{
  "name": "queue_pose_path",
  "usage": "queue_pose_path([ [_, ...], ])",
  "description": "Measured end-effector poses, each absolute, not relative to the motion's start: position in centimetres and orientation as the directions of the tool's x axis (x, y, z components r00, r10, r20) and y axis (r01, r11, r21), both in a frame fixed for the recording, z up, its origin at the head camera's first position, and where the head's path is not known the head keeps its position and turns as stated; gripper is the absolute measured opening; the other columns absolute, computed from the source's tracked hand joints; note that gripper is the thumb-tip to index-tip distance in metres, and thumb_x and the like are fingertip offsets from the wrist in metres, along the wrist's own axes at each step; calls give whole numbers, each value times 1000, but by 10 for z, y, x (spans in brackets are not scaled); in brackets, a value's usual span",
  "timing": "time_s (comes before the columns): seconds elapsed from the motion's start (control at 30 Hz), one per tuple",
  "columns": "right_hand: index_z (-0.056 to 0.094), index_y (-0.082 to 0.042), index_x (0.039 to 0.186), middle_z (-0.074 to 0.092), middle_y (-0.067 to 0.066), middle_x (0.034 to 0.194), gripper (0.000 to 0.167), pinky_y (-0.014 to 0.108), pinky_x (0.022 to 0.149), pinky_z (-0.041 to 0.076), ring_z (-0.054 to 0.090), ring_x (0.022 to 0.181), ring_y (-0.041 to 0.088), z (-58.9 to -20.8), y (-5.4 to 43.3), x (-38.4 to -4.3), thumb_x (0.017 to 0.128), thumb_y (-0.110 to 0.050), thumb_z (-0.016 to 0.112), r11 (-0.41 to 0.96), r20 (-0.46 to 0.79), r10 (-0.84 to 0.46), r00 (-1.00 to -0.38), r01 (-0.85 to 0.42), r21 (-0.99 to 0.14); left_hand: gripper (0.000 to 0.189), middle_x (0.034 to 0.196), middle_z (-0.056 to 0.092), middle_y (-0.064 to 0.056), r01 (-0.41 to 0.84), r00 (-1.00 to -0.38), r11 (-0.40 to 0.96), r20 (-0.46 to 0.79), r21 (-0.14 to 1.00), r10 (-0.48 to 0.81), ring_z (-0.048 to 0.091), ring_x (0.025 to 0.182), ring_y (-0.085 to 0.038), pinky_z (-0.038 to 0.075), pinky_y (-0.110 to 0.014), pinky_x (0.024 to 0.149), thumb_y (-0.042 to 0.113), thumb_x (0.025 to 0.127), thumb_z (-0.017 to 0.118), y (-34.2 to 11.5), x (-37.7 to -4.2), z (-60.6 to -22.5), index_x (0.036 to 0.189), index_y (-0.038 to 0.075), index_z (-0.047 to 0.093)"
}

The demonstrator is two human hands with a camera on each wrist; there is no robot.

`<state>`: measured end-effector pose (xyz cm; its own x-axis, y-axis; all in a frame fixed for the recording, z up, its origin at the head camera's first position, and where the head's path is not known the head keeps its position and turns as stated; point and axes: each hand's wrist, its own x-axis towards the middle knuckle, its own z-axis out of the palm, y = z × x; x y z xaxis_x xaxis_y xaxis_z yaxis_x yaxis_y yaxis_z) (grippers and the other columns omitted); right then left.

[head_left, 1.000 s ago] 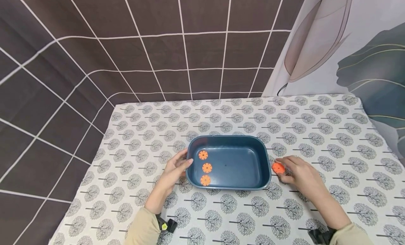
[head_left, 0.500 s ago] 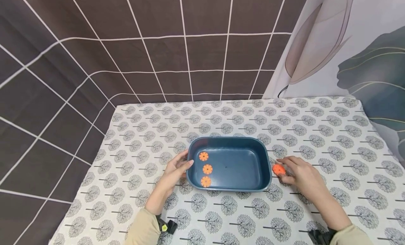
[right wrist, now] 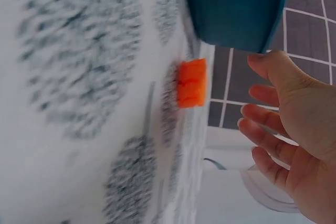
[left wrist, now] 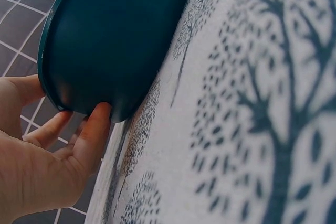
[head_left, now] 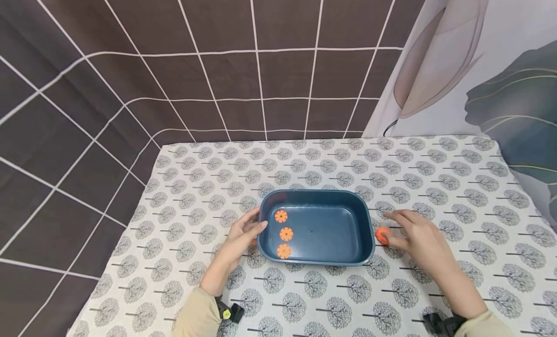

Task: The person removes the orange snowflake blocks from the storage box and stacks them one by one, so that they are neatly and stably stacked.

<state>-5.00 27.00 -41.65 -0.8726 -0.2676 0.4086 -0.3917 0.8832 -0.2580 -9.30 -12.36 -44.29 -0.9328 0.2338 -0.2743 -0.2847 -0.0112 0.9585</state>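
Observation:
A dark blue rectangular plastic basin [head_left: 324,221] stands on the table. My left hand [head_left: 240,234] holds its left wall, thumb at the rim and fingertips against the outside in the left wrist view. Three flat orange notched discs, one of them the middle disc [head_left: 285,234], lie in a column inside the basin's left part. To the right of the basin, a small orange ridged piece [right wrist: 192,83] sits on the cloth, perhaps stacked discs. My right hand [head_left: 419,238] is beside it, fingers spread, and a gap separates hand and piece in the right wrist view.
A white cloth [head_left: 304,298] with grey tree prints covers the table. Behind and to the left hangs a dark curtain [head_left: 287,76] with white grid lines. At the right hangs a pale leaf-patterned curtain [head_left: 461,85], with a thin dark cord [head_left: 390,127] near the table's back edge.
My right hand has let go of the orange piece, its fingers lifting and spreading away. The piece stays beside the basin. My left hand keeps its hold on the basin.

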Motion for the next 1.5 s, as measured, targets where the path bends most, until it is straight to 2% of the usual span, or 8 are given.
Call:
queue_pose_path([
  [0.07,63,-5,112,64,15,107,48,54,73,53,61,93,37,-413,267,-52,70,-23,78,886,412,-250,-876,-379,-268,57,139,44,-11,-283,-933,-13,-272,959,238,52,117,-29,55,-36,84,18,87,65,-124,-93,-443,139,14,42],
  [0.17,64,-5,111,64,15,108,44,54,75,52,61,94,36,-405,260,-55,72,-22,76,882,429,-239,-871,-379,-280,57,139,44,-11,-284,-933,-20,-271,959,238,51,118,-29,55,-37,85,17,87,65,-123,-94,-444,139,14,42],
  [0.4,66,-4,107,65,13,103,40,48,73,54,62,92,32,-400,238,-67,73,-22,77,838,512,-304,-804,-481,-258,57,138,44,-11,-284,-933,-20,-271,959,238,51,118,-30,55,-37,85,16,87,64,-123,-94,-443,139,13,42],
  [0.7,66,-8,110,64,10,105,41,47,85,50,60,98,30,-397,210,-76,75,-27,76,840,455,-305,-837,-462,-286,56,138,45,-12,-277,-934,-11,-267,961,238,53,116,-30,56,-37,83,15,88,64,-123,-93,-443,139,13,43],
  [0.97,67,-9,109,65,8,103,39,47,78,53,62,93,28,-397,194,-84,75,-26,76,821,479,-329,-814,-497,-280,56,139,44,-12,-278,-934,-28,-263,960,243,51,118,-31,55,-37,85,16,87,64,-123,-92,-444,139,13,43],
  [1.2,67,-8,110,66,7,104,37,45,82,53,62,95,27,-399,183,-88,77,-26,74,793,473,-376,-797,-541,-280,56,139,43,-12,-275,-935,-25,-261,961,241,50,119,-31,55,-37,86,17,87,64,-123,-93,-444,139,13,42],
  [1.5,68,-9,110,65,5,102,34,38,77,55,62,92,22,-400,163,-88,80,-26,73,768,440,-440,-783,-582,-267,57,138,45,-11,-280,-935,-17,-269,960,230,51,118,-29,55,-37,86,18,87,65,-123,-92,-444,139,14,42],
])
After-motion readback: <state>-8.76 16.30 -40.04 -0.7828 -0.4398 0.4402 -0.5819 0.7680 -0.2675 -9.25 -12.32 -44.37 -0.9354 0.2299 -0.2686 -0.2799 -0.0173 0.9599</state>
